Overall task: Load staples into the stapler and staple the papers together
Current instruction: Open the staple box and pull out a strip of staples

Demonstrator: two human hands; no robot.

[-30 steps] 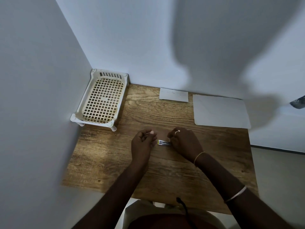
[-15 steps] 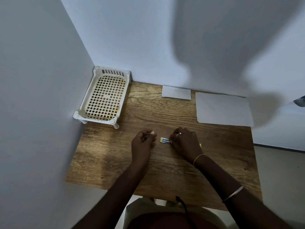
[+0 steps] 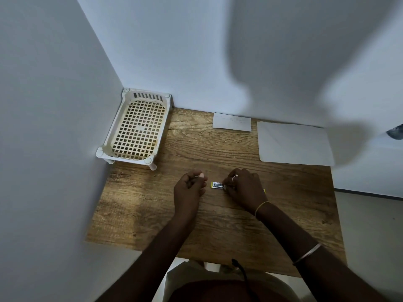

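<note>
Papers first, since they are the largest of what we need: the big white sheet (image 3: pixel 294 142) lies flat at the far right of the table (image 3: pixel 196 225), and a smaller sheet (image 3: pixel 231 122) sits just to its left against the wall, both well apart from our hands. A cream plastic basket (image 3: pixel 136 129) stands in the far left corner and plays no part that we can see. Nearer to us, our right hand (image 3: pixel 244 188) rests curled on the table, its fingers (image 3: pixel 227 185) pinching the right end of a small yellow-edged staple box (image 3: pixel 217 185), which lies flat with its long axis running left to right between our two hands. Our left hand (image 3: pixel 188 188) is loosely clenched just to the left of the box, not touching it, and its fingers (image 3: pixel 199 175) appear to nip a thin pale sliver, likely a strip of staples, though it is too small for us to be sure. We cannot see a stapler anywhere; a speck of yellow (image 3: pixel 264 190) shows past our right hand, too little to name. So we judge loading has not begun, and the right hand, already on the box, is the better placed to work it.
</note>
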